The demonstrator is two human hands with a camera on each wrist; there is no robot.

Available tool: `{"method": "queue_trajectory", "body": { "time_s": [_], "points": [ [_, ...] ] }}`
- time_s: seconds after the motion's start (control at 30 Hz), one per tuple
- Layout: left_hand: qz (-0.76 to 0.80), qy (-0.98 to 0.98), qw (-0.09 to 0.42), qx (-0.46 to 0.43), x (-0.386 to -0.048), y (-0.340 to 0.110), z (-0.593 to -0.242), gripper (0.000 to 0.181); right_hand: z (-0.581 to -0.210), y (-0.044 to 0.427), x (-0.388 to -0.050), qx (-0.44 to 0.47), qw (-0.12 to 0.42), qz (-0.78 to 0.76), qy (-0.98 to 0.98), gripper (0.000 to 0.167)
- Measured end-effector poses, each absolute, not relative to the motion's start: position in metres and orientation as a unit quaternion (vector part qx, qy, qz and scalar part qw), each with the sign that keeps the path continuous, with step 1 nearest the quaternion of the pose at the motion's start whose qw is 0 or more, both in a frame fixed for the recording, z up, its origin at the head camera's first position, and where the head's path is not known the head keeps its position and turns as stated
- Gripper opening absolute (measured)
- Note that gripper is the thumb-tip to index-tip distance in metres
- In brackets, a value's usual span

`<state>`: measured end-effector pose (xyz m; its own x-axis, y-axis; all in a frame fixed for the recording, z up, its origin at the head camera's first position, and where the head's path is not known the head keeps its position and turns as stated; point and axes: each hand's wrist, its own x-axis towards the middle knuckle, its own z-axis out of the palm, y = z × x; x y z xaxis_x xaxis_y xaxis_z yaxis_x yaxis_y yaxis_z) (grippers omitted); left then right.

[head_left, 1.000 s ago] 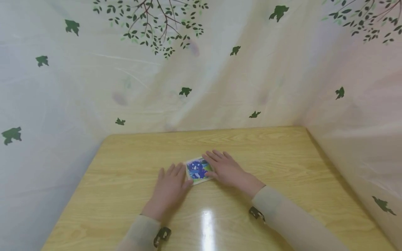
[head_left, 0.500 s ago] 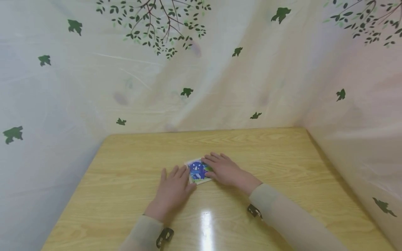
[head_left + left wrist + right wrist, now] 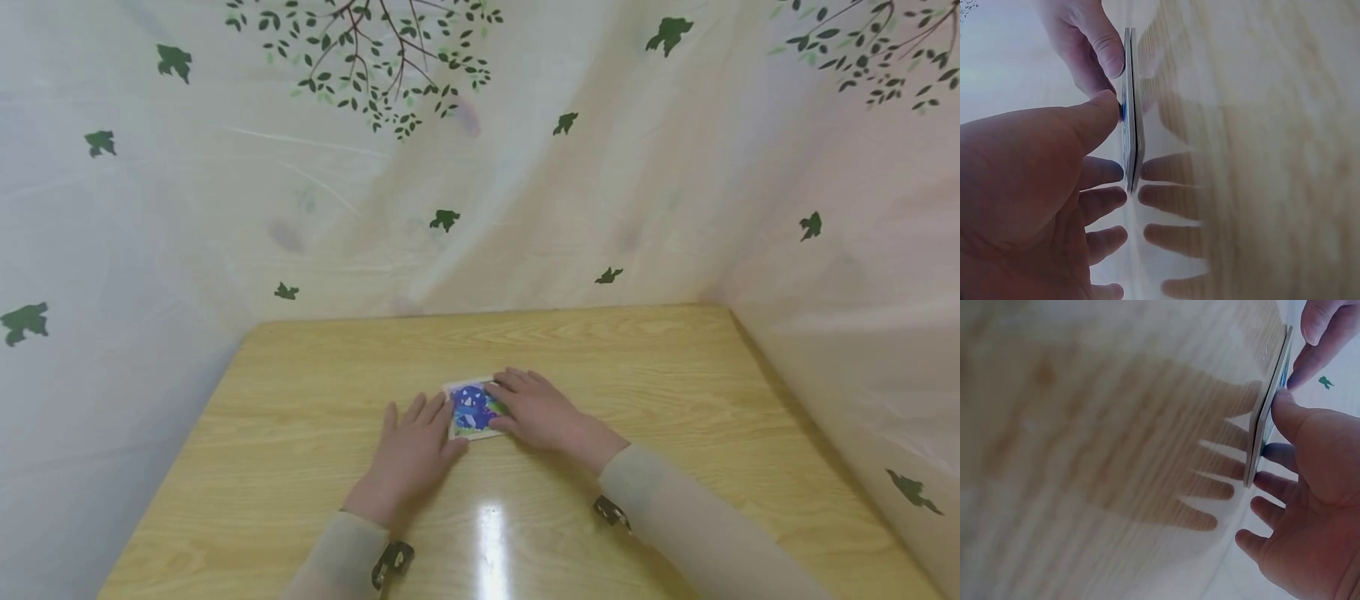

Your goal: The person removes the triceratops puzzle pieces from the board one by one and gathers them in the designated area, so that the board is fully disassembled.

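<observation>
A small flat picture board (image 3: 472,410) with a pale border and a blue horned dinosaur lies on the table, apparently a child's puzzle. Its edge in the left wrist view shows two thin layers (image 3: 1130,125). My left hand (image 3: 412,454) rests at the board's left side, fingers spread and straight, with thumb and forefinger on or against its surface. From the right, my right hand (image 3: 538,410) lies over the board's right side, covering part of the picture. In the right wrist view its thumb and forefinger (image 3: 1279,456) touch the board, while its other fingers extend past the edge.
The glossy wood-grain table (image 3: 315,358) reflects the hands and a bright strip of light. Pale curtains (image 3: 495,183) printed with leaves and birds stand around its back and sides. Each wrist wears a dark strapped device (image 3: 392,562).
My left hand has shifted slightly right, further onto the board's left edge. The board has turned a little and lies straighter. The right fingers have moved slightly.
</observation>
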<state>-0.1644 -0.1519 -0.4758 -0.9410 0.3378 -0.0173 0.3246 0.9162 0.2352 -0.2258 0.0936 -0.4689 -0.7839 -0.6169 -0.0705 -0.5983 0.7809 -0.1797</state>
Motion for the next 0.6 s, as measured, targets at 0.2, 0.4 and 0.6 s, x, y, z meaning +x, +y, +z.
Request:
{"method": "queue_trajectory", "body": {
  "time_s": [0.2, 0.4, 0.6],
  "points": [
    [0.126, 0.976, 0.030, 0.174, -0.1653, -0.1532, -0.4778, 0.071, -0.4705, 0.0943, -0.2225, -0.307, 0.050, -0.084, 0.947, 0.074],
    [0.128, 0.973, 0.030, 0.188, -0.1666, -0.1544, -0.4810, 0.071, -0.4723, 0.0977, -0.2240, -0.289, 0.041, -0.088, 0.952, 0.075],
    [0.145, 0.968, 0.039, 0.200, -0.1647, -0.1547, -0.4788, 0.070, -0.4738, 0.1032, -0.2294, -0.286, 0.053, -0.104, 0.951, 0.075]
  ]
}}
